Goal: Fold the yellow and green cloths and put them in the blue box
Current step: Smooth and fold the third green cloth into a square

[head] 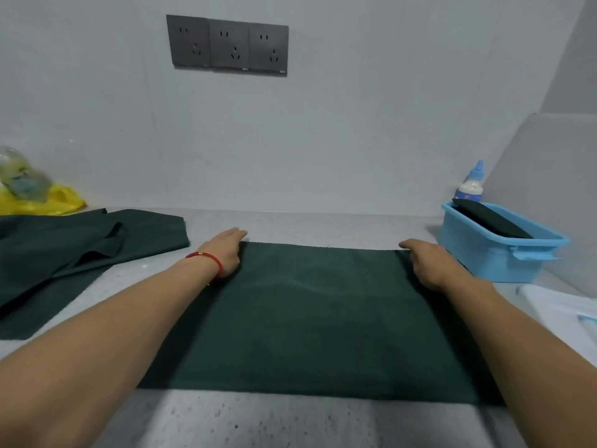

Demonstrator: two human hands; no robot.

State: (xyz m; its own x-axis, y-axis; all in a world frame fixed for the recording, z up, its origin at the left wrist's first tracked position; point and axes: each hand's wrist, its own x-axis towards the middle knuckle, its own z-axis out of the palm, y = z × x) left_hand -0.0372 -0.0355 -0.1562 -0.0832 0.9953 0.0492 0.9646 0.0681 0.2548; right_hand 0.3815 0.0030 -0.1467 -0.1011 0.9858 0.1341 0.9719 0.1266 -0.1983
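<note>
Green cloth (310, 318): one lies spread flat as a wide rectangle in the middle of the grey speckled worktop (290, 425), its far edge straight and its near edge parallel to the worktop front. Two bare hands sit at its far corners. The left hand (223, 253), with one red cord bracelet (206, 258) at the wrist, lies over the far left corner, fingers reaching forward past the edge; the right hand (426, 263) lies on the far right corner with the fingers bent down onto the cloth. Whether either grip is pinching the fabric or only pressing on it cannot be told, since the fingertips are hidden under the hands.

A second green cloth (80, 253) lies rumpled and partly doubled over on the left of the worktop, well apart from the first. A third dark cloth (491, 221), folded narrow, leans slanted inside the one blue box (497, 250), which stands at the right, just beside the right hand.

Behind the box stands one bottle with a blue cap (471, 182). At the far left are a yellow plastic bag (45, 202) and a clear bag (22, 176) resting on it. Three dark wall sockets (227, 45) sit in a row above.
</note>
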